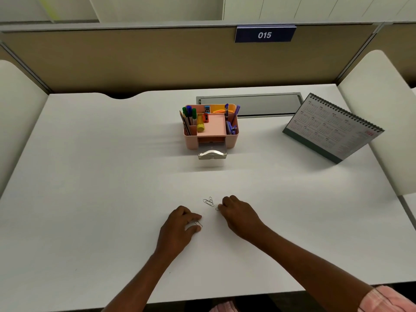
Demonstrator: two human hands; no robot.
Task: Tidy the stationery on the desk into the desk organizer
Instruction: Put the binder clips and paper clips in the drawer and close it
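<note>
Pinching paperclips, two hands (one each), one organizer

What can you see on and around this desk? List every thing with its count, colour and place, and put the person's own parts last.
desk: one, white.
desk organizer: one, pink, centre back; holds pens, clear drawer pulled out.
desk calendar: one, grey-green, back right.
paper clips: a few, silver, loose between the hands.
number plate: one, blue, on the partition.
left hand: pinching a clip.
right hand: fingertips at another clip.
</note>
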